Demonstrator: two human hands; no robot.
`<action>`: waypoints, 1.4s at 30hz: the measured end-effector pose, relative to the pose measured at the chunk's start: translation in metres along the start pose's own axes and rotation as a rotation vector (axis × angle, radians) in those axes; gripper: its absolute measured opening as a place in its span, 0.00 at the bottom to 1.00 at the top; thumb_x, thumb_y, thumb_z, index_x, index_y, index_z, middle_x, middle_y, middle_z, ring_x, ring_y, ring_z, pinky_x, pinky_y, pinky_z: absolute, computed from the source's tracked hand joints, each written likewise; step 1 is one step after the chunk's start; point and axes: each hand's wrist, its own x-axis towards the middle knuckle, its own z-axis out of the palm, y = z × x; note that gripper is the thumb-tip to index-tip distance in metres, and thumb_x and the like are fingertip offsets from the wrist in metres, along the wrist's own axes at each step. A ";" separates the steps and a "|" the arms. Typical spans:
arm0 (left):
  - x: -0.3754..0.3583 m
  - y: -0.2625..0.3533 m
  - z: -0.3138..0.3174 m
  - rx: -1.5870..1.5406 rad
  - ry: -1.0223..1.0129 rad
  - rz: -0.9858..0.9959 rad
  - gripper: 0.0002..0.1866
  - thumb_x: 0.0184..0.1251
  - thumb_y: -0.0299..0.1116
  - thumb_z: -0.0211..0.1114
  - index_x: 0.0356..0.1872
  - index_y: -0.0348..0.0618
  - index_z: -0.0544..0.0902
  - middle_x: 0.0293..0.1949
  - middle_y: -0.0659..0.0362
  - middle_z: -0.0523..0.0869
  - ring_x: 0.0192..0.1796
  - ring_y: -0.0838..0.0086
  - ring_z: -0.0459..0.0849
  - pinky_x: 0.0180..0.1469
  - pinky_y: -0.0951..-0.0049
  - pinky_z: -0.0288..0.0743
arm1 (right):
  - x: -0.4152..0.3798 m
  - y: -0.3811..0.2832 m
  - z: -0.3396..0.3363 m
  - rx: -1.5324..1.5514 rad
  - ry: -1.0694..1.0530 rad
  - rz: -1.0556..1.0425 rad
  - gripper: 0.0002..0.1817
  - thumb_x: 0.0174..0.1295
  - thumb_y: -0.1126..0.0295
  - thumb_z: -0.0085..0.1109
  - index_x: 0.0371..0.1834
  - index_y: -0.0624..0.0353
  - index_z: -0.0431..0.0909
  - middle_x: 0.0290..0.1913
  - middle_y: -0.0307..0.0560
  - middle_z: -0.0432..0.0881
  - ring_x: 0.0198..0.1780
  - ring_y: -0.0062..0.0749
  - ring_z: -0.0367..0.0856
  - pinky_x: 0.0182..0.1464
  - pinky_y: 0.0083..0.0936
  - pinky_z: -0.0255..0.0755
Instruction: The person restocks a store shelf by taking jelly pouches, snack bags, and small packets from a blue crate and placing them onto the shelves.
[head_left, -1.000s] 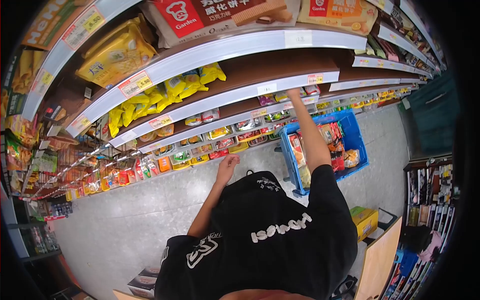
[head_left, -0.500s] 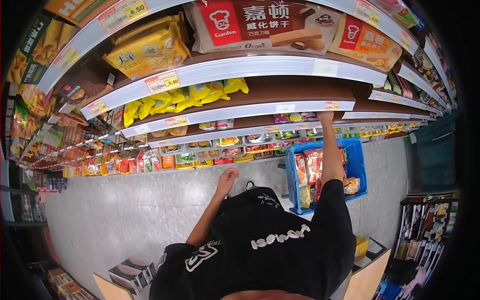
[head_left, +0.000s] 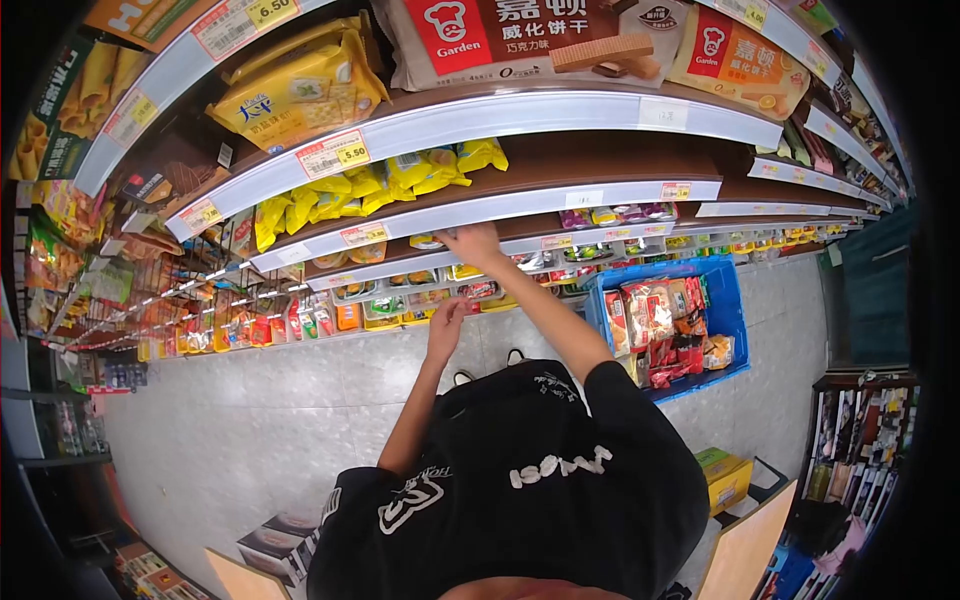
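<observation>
My right hand (head_left: 474, 244) reaches to the left into the lower shelf, below the yellow packets (head_left: 345, 193). Its fingers stretch toward a small packet (head_left: 424, 241) just behind the shelf's front edge, and the fingertips are partly hidden there. My left hand (head_left: 447, 318) hangs below it in front of the lowest row of goods, fingers loosely bent and apart, with nothing in them. On the floor to the right stands a blue crate (head_left: 741, 335) holding bagged snacks, red packets (head_left: 676, 362) among them.
Large wafer packs (head_left: 530, 45) and yellow cracker packs (head_left: 300, 85) fill the upper shelf. Purple packets (head_left: 618, 214) lie on the lower shelf to the right. Shelf edges with price tags (head_left: 335, 153) curve across the view. Behind on the right is a yellow box (head_left: 727, 478).
My right hand has moved left along the lower shelf, away from its right end above the crate. My left hand has risen slightly toward the shelves. The view has shifted a little.
</observation>
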 end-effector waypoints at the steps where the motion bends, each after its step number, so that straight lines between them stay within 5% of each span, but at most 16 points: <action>1: 0.002 -0.001 -0.004 0.004 -0.006 -0.001 0.09 0.71 0.29 0.52 0.44 0.36 0.77 0.37 0.59 0.82 0.42 0.76 0.80 0.46 0.78 0.72 | 0.003 -0.005 0.010 -0.027 -0.055 0.041 0.32 0.58 0.45 0.51 0.57 0.58 0.72 0.60 0.57 0.71 0.63 0.55 0.65 0.64 0.55 0.54; 4: 0.002 0.003 -0.014 -0.075 -0.023 0.058 0.11 0.72 0.35 0.52 0.46 0.41 0.77 0.39 0.62 0.82 0.43 0.79 0.80 0.45 0.78 0.71 | 0.004 -0.008 0.029 -0.137 0.081 0.093 0.34 0.57 0.43 0.50 0.59 0.57 0.71 0.63 0.57 0.69 0.66 0.55 0.60 0.66 0.58 0.47; 6: -0.002 0.008 -0.018 -0.043 -0.006 0.004 0.11 0.72 0.35 0.52 0.46 0.41 0.77 0.39 0.61 0.82 0.43 0.78 0.80 0.46 0.77 0.72 | 0.005 0.003 0.027 -0.146 -0.029 0.089 0.33 0.56 0.45 0.50 0.60 0.56 0.71 0.63 0.57 0.69 0.66 0.54 0.61 0.65 0.59 0.47; 10: -0.005 0.008 -0.021 -0.026 0.003 -0.011 0.11 0.72 0.34 0.52 0.46 0.41 0.77 0.39 0.60 0.82 0.43 0.78 0.80 0.46 0.77 0.72 | 0.004 0.004 0.023 -0.216 0.114 0.112 0.29 0.54 0.51 0.52 0.58 0.54 0.72 0.59 0.56 0.73 0.63 0.55 0.65 0.62 0.62 0.50; 15: 0.004 0.008 -0.020 -0.056 -0.064 0.003 0.10 0.72 0.33 0.52 0.45 0.41 0.77 0.39 0.61 0.82 0.44 0.78 0.80 0.47 0.77 0.72 | 0.012 0.015 0.013 -0.025 -0.219 0.277 0.28 0.57 0.51 0.51 0.59 0.51 0.72 0.61 0.51 0.72 0.64 0.48 0.66 0.63 0.51 0.58; 18: 0.014 0.012 -0.018 -0.036 -0.104 0.005 0.09 0.72 0.33 0.52 0.45 0.40 0.77 0.39 0.61 0.81 0.44 0.77 0.80 0.47 0.77 0.72 | 0.024 0.030 0.012 -0.036 -0.036 0.081 0.26 0.59 0.52 0.49 0.59 0.52 0.72 0.61 0.50 0.72 0.63 0.45 0.68 0.64 0.41 0.61; 23: 0.016 0.018 -0.013 0.013 -0.134 0.023 0.09 0.71 0.32 0.52 0.45 0.40 0.77 0.40 0.61 0.81 0.44 0.77 0.80 0.48 0.77 0.72 | 0.019 0.057 -0.040 0.301 -0.149 0.265 0.26 0.60 0.57 0.53 0.61 0.58 0.69 0.62 0.53 0.70 0.65 0.47 0.64 0.66 0.35 0.58; 26: 0.014 0.019 -0.007 0.017 -0.129 0.000 0.09 0.71 0.32 0.53 0.44 0.40 0.77 0.39 0.62 0.81 0.43 0.78 0.80 0.47 0.77 0.72 | 0.003 0.104 -0.063 0.281 0.064 0.245 0.28 0.61 0.56 0.53 0.62 0.59 0.66 0.64 0.56 0.68 0.67 0.49 0.61 0.68 0.36 0.56; 35: 0.001 0.006 0.021 -0.139 -0.164 -0.181 0.10 0.70 0.37 0.53 0.45 0.46 0.77 0.41 0.63 0.81 0.47 0.78 0.80 0.48 0.75 0.71 | -0.029 0.323 -0.136 -0.166 0.065 0.276 0.29 0.58 0.57 0.54 0.61 0.58 0.67 0.63 0.58 0.67 0.67 0.53 0.61 0.68 0.41 0.53; 42: -0.009 0.006 0.035 -0.241 -0.114 -0.323 0.11 0.71 0.39 0.53 0.43 0.46 0.78 0.40 0.64 0.81 0.44 0.78 0.81 0.46 0.75 0.72 | -0.055 0.382 -0.176 -0.503 0.156 0.257 0.29 0.57 0.57 0.55 0.61 0.58 0.68 0.63 0.58 0.68 0.66 0.53 0.61 0.68 0.44 0.53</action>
